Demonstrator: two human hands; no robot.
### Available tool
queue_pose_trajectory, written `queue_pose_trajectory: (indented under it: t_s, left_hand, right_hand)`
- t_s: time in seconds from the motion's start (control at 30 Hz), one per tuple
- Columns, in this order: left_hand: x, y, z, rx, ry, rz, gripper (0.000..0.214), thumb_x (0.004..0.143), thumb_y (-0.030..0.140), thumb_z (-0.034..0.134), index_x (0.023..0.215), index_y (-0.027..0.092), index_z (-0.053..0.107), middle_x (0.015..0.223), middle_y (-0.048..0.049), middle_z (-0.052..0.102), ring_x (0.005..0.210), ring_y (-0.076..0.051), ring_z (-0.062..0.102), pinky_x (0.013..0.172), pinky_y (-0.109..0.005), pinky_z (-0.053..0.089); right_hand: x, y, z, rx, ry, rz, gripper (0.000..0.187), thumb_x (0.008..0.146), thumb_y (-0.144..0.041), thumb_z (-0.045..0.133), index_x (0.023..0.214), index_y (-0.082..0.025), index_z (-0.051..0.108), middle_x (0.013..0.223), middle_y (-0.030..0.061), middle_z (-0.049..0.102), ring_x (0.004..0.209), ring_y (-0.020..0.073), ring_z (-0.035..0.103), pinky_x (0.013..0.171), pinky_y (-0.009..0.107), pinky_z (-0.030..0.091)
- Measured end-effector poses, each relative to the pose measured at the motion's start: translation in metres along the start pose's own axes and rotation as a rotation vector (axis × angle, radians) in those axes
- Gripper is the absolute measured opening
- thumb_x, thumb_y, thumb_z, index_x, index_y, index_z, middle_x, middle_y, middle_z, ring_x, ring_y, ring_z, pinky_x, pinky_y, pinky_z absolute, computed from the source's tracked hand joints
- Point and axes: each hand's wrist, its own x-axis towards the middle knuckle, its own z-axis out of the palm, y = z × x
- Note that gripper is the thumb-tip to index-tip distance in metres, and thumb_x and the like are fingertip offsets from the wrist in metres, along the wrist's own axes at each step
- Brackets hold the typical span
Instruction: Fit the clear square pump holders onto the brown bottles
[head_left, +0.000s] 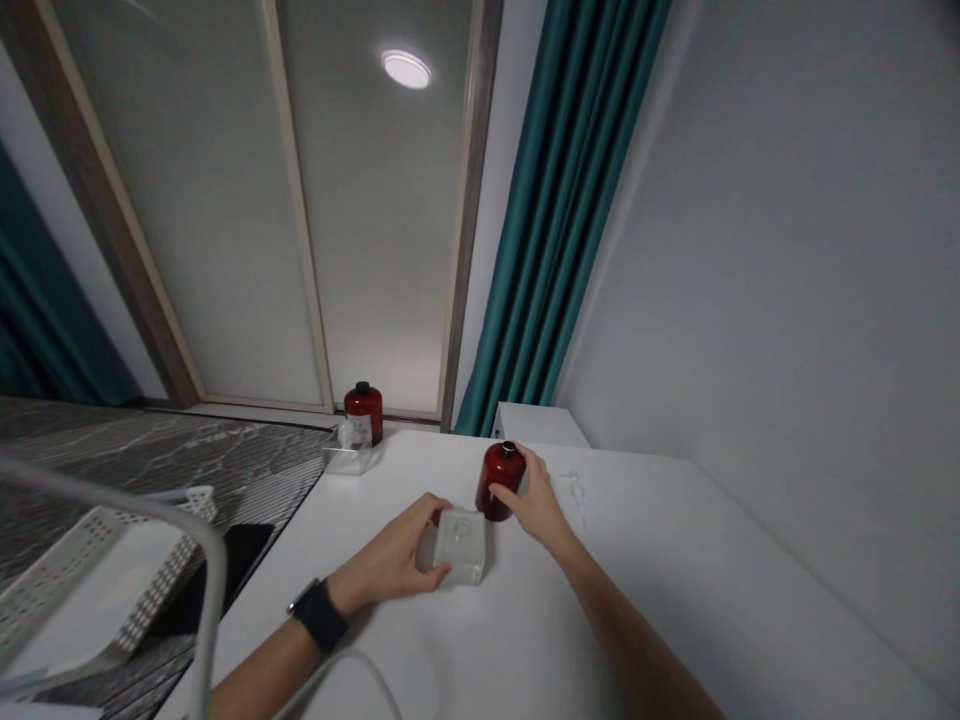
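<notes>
My left hand (pixel 409 555), with a dark watch on its wrist, grips a small clear box (pixel 460 545) from its left side. Thumb and fingers lie along the box's near and far edges. Something small and clear seems to lie in the box, too faint to name. Just behind it, a dark red bottle (pixel 496 484) with a black top stands upright, tilted slightly in the view. My right hand (pixel 534 500) is wrapped round the bottle's right side, thumb across its front. On the white table (pixel 600 600), right of that hand, lies a thin clear piece (pixel 576 492).
At the table's far left corner stand a second red bottle (pixel 366 402) with a label and a clear tray (pixel 346 460). A white perforated basket (pixel 161 570) is at lower left, behind a blurred pale tube (pixel 210 590). A white cabinet (pixel 544 423) adjoins the far edge.
</notes>
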Motion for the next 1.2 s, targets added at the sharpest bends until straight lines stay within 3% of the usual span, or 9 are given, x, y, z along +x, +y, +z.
queue_pose_trajectory:
  t_s: [0.33, 0.6, 0.67, 0.77, 0.83, 0.93, 1.07, 1.2]
  left_hand:
    - [0.001, 0.0, 0.0, -0.005, -0.006, -0.013, 0.054, 0.071, 0.021, 0.068, 0.12, 0.021, 0.046, 0.113, -0.0078, 0.058, 0.101, -0.026, 0.058, 0.09, -0.038, 0.049]
    - [0.0, 0.0, 0.0, -0.002, -0.011, -0.002, 0.054, 0.071, 0.019, 0.067, 0.121, 0.02, 0.046, 0.112, -0.0072, 0.056, 0.101, -0.025, 0.057, 0.09, -0.037, 0.049]
    - [0.0, 0.0, 0.001, -0.005, -0.015, 0.003, 0.054, 0.071, 0.018, 0.067, 0.121, 0.02, 0.046, 0.112, -0.0068, 0.056, 0.1, -0.025, 0.057, 0.089, -0.037, 0.049]
    - [0.0, 0.0, 0.001, -0.009, -0.013, -0.005, 0.054, 0.071, 0.017, 0.066, 0.121, 0.02, 0.045, 0.112, -0.0068, 0.056, 0.1, -0.025, 0.057, 0.089, -0.037, 0.049]
    - [0.0, 0.0, 0.001, -0.004, -0.012, -0.015, 0.055, 0.071, 0.017, 0.066, 0.12, 0.02, 0.044, 0.112, -0.0068, 0.056, 0.1, -0.025, 0.057, 0.089, -0.037, 0.048]
    - [0.0, -0.001, 0.001, 0.012, -0.014, -0.022, 0.055, 0.07, 0.018, 0.067, 0.12, 0.02, 0.044, 0.112, -0.0068, 0.056, 0.101, -0.025, 0.056, 0.089, -0.038, 0.048]
    - [0.0, -0.004, 0.003, 0.005, -0.006, -0.005, 0.053, 0.072, 0.021, 0.066, 0.121, 0.019, 0.045, 0.113, -0.0077, 0.056, 0.101, -0.025, 0.056, 0.089, -0.038, 0.049]
    - [0.0, -0.005, 0.003, -0.003, -0.004, 0.002, 0.052, 0.073, 0.021, 0.065, 0.121, 0.019, 0.045, 0.113, -0.0079, 0.055, 0.101, -0.025, 0.056, 0.089, -0.038, 0.049]
  right_hand:
    - [0.02, 0.007, 0.015, -0.098, 0.024, -0.024, 0.075, 0.077, -0.031, 0.071, 0.144, -0.027, 0.038, 0.141, 0.0127, 0.052, 0.134, 0.0312, 0.046, 0.112, 0.055, 0.036]
    - [0.014, 0.014, 0.006, -0.248, -0.021, -0.079, 0.112, 0.073, -0.038, 0.077, 0.157, -0.026, 0.005, 0.158, 0.0155, 0.03, 0.147, 0.0353, 0.025, 0.115, 0.059, 0.027]
    - [0.009, 0.015, -0.003, -0.217, 0.01, -0.11, 0.099, 0.079, -0.038, 0.071, 0.156, -0.024, 0.011, 0.157, 0.0156, 0.032, 0.146, 0.0336, 0.027, 0.115, 0.057, 0.029]
    - [-0.003, 0.017, -0.017, -0.165, 0.083, -0.181, 0.053, 0.093, -0.032, 0.052, 0.144, -0.023, 0.041, 0.139, 0.0133, 0.051, 0.132, 0.0289, 0.044, 0.11, 0.052, 0.037]
    - [-0.013, 0.017, -0.023, -0.166, 0.13, -0.196, 0.034, 0.097, -0.025, 0.043, 0.126, -0.023, 0.059, 0.118, 0.0113, 0.059, 0.116, 0.0272, 0.053, 0.102, 0.049, 0.043]
    - [-0.029, 0.014, -0.021, -0.188, 0.079, -0.228, 0.033, 0.096, -0.016, 0.041, 0.109, -0.024, 0.07, 0.093, 0.0073, 0.059, 0.095, 0.0248, 0.055, 0.087, 0.043, 0.046]
    - [-0.036, 0.01, -0.007, -0.331, -0.085, -0.285, 0.04, 0.093, -0.008, 0.045, 0.118, -0.025, 0.071, 0.086, 0.0056, 0.059, 0.088, 0.0231, 0.052, 0.079, 0.038, 0.04]
    - [-0.032, 0.01, 0.001, -0.439, -0.153, -0.247, 0.043, 0.092, -0.005, 0.048, 0.125, -0.025, 0.069, 0.089, 0.0066, 0.061, 0.089, 0.0232, 0.051, 0.078, 0.037, 0.037]
